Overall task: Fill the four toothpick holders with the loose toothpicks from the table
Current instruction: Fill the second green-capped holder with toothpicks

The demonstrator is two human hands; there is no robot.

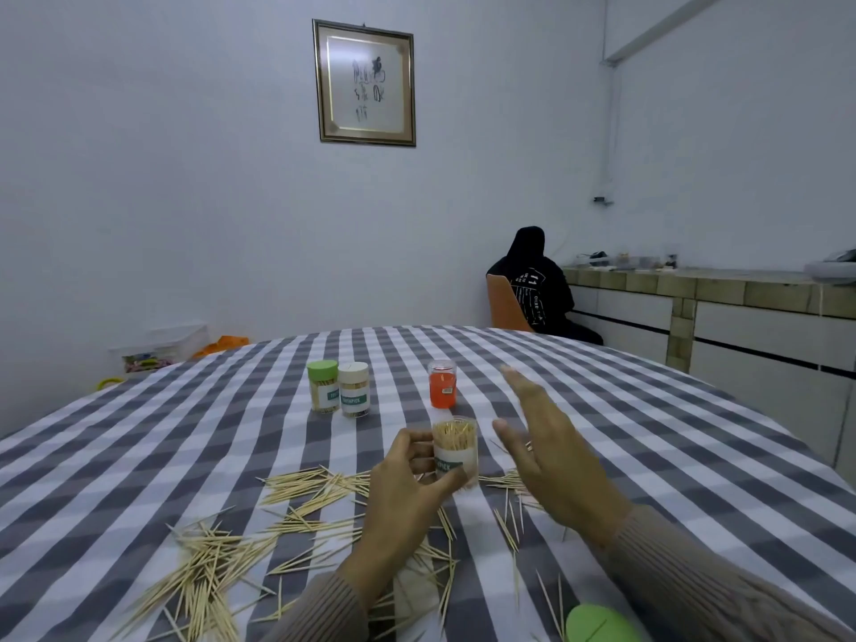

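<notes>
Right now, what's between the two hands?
In the head view, an open toothpick holder packed with toothpicks sits between them: the left hand grips it, while the right hand hovers open beside it.

dim, cool, even light; faint shadows, wide-angle bending at edges, right hand motion-blurred.

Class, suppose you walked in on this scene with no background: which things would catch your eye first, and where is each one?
First, the open toothpick holder packed with toothpicks, gripped by the left hand at the table's centre, with the right hand spread open beside it. Next, the loose toothpicks strewn over the checked tablecloth in front. Behind stand a green-lidded holder, a beige-lidded holder and an orange holder.
</notes>
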